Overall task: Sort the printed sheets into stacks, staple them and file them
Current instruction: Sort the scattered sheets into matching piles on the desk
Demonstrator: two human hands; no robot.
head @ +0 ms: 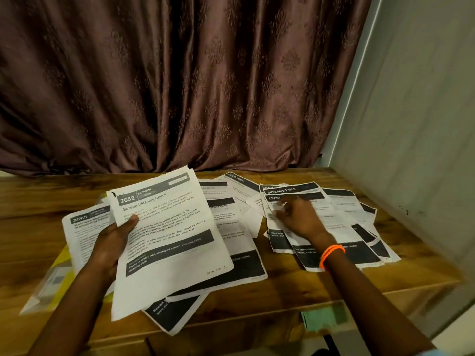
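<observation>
My left hand (113,240) grips a printed sheet headed "2652 Screen Cleaning Check" (167,227) by its left edge, thumb on top, holding it tilted above the wooden table (295,286). Under it lie more printed sheets, one headed "3565" (84,227) at the left and several in the middle (231,227). My right hand (298,217), with an orange bracelet on the wrist, rests fingers-down on a fanned pile of "Dressing Table" sheets (334,222) at the right; the fingertips are blurred. No stapler is visible.
A yellow folder with a clear plastic sleeve (54,281) sticks out at the table's left front. Brown curtain (180,86) hangs behind the table and a pale wall (411,150) closes the right side. A green object (323,318) lies below the front edge.
</observation>
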